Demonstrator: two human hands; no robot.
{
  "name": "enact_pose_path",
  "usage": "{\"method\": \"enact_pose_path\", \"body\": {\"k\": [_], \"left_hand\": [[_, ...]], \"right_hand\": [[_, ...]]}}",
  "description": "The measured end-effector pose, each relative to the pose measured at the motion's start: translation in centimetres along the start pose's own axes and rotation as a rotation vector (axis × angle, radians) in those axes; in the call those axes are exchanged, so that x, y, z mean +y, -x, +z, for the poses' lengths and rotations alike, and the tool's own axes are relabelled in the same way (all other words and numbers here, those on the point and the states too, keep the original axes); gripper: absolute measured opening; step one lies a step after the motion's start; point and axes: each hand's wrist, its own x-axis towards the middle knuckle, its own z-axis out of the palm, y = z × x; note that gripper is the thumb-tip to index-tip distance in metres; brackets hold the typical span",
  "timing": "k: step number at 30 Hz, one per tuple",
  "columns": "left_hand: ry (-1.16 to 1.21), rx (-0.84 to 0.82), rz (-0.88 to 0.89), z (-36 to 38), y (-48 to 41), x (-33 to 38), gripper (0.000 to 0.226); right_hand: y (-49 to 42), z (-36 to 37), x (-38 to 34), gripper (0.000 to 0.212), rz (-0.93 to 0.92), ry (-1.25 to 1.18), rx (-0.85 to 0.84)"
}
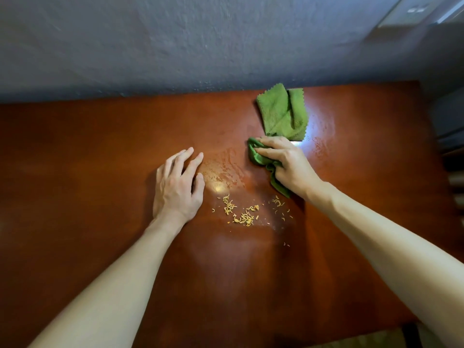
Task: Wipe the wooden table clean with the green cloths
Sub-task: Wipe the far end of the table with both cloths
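- Bunched green cloth (261, 156) gripped in right hand (283, 162), pressed onto wooden table (100, 172) mid-surface.
- Second green cloth (281, 114) folded just behind, untouched.
- Left hand (178, 182) flat, fingers spread, holding nothing.
- Left to clear: wet smear (223, 169) between hands, yellow crumbs (241, 212) nearer; likely early.

Crumbs (242, 212) lie before held cloth (256, 156); folded cloth (282, 113) behind it.

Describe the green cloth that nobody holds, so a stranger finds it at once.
On the wooden table, look toward the far edge by the wall. The folded cloth lies flat and unheld there, unlike the crumpled cloth gripped by the right hand.
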Motion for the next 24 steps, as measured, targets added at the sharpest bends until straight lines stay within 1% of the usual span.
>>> {"method": "enact_pose_path", "body": {"k": [3,5,8,11,13,14,15,17,19,20,21,22,24], "left_hand": [[0.023,0.004,0.000,0.2,0.1,-0.2,0.046],[0.020,0.005,-0.001,0.1,0.0,-0.2,0.046],[0.035,-0.009,0.005,0.1,0.1,-0.2,0.046],[-0.007,-0.006,-0.020,-0.4,0.0,0.3,0.042],[-0.024,0.007,-0.019,-1.2,-2.0,2.1,0.030],[0.001,-0.004,0.027,-1.6,-3.6,3.4,0.026],[0.032,-0.042,0.116,-1.6,-5.5,4.9,0.027],[0.044,-0.185,0.383,-1.2,-9.0,8.3,0.041],[-0.071,-0.366,0.665,-0.5,-11.3,11.8,0.052],[-0.158,-0.464,0.730,0.1,-11.7,12.6,0.052],[-0.239,-0.524,0.733,0.6,-11.9,12.9,0.050],[-0.277,-0.518,0.693,0.8,-12.3,12.5,0.048],[-0.247,-0.418,0.539,0.4,-12.9,10.7,0.044]], "right_hand": [[4.2,0.1,-0.9,0.070,-0.053,0.038,-0.098],[6.1,-0.3,-1.2,0.067,-0.062,0.049,-0.148],[5.3,-1.5,-1.1,0.057,-0.044,0.057,-0.225],[3.2,-2.5,-0.8,0.062,-0.022,0.067,-0.277],[2.7,-2.8,-0.8,0.063,-0.046,0.087,-0.301],[2.6,-2.8,-0.8,0.064,-0.063,0.097,-0.301],[2.7,-2.7,-0.9,0.063,-0.078,0.106,-0.292],[2.9,-2.4,-1.1,0.063,-0.101,0.129,-0.271],[3.1,-2.3,-1.0,0.066,-0.117,0.169,-0.255],[3.2,-2.2,-0.9,0.068,-0.128,0.187,-0.267],[3.3,-2.2,-0.9,0.068,-0.143,0.207,-0.285],[3.3,-2.4,-1.0,0.068,-0.161,0.230,-0.293],[3.3,-2.8,-1.2,0.067,-0.189,0.249,-0.296]]}}
